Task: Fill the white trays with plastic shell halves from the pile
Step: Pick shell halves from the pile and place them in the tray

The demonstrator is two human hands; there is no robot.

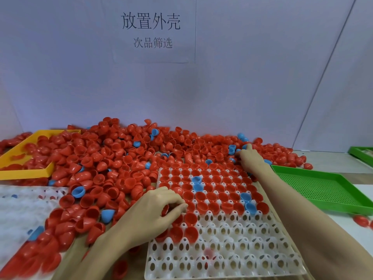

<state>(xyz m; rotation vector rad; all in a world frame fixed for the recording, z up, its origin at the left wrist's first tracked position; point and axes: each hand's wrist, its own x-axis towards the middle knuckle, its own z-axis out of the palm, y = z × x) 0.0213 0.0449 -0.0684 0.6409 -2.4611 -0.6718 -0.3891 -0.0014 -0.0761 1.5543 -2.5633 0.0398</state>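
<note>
a white tray [232, 257] lay in front of the person, its far rows filled with red shell halves [212, 196] set open side up and a few blue shell halves [196, 183] among them; the near rows stood unfilled, apart from a faint red blur in one near cell that could not be made out. the left hand [155, 211] rested over the tray's left edge with its fingers curled round a red shell [165, 209], pinching it just above the partly filled row. the right hand [249, 156] reached past the tray's far right corner into the pile [113, 156], fingers bent down among red and blue shells; it seemed to be grasping something there, but the grip was hidden. the pile spread across the table behind and left of the tray, spilling into a yellow tray [24, 172] at the far left. a second white tray [22, 207] lay at the near left, partly buried. a green perforated tray [323, 188] sat to the right of the right forearm, and a paper sign [153, 31] with printed characters hung on the back wall.
</note>
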